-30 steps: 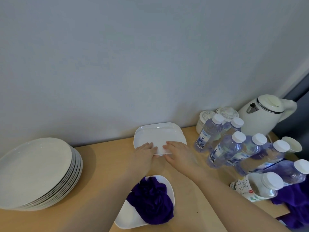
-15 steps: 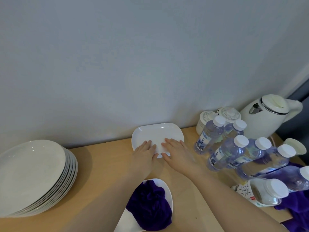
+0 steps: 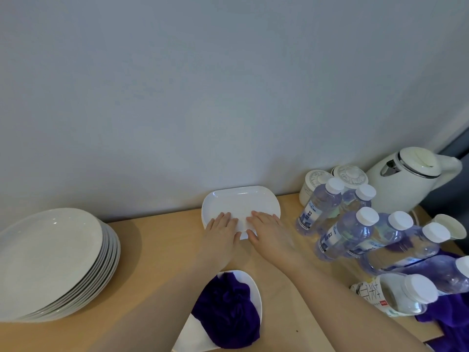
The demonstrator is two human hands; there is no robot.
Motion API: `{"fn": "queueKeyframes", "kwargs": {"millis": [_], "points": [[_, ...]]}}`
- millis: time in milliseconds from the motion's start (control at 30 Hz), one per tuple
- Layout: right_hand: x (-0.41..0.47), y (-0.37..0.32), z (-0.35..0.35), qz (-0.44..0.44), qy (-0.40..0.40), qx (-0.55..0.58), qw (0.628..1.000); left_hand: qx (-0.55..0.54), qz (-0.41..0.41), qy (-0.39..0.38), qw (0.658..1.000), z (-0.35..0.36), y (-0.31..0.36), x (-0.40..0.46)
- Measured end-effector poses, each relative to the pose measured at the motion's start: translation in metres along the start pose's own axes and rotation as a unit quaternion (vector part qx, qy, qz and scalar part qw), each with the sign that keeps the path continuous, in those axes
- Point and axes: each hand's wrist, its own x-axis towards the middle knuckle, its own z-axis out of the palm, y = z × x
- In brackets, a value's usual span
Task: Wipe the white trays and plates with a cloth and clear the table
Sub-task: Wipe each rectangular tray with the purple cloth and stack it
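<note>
A white rectangular tray lies flat on the wooden table against the wall. My left hand and my right hand rest side by side on its near edge, fingers straight and pressing down. Close to me a second white tray holds a crumpled purple cloth. A stack of round white plates stands at the left.
Several water bottles crowd the right side, some lying down. Behind them are two white lidded jars and a white kettle. Another purple cloth hangs at the table's right edge.
The tray, tilted up at its near edge a second ago, now lies flat near the wall. Both hands slid forward onto it with fingers flattened.
</note>
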Motion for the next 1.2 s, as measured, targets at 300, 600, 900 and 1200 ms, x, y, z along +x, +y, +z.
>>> {"fn": "queueKeyframes", "kwargs": {"millis": [300, 600, 900, 1200], "points": [[-0.045, -0.032, 0.004, -0.042, 0.061, 0.055, 0.996, -0.011, 0.043, 0.084, 0.995, -0.017, -0.017, -0.053], [-0.112, -0.085, 0.048, -0.04, -0.004, 0.095, 0.995, -0.011, -0.019, 0.068, 0.997, -0.007, -0.04, -0.15], [-0.124, -0.105, 0.074, 0.006, -0.079, -0.001, 0.997, -0.055, -0.05, -0.042, 0.996, 0.008, -0.074, -0.193], [-0.114, -0.133, 0.077, 0.055, -0.078, -0.013, 0.995, -0.03, 0.001, -0.111, 0.993, 0.021, -0.097, -0.198]]}}
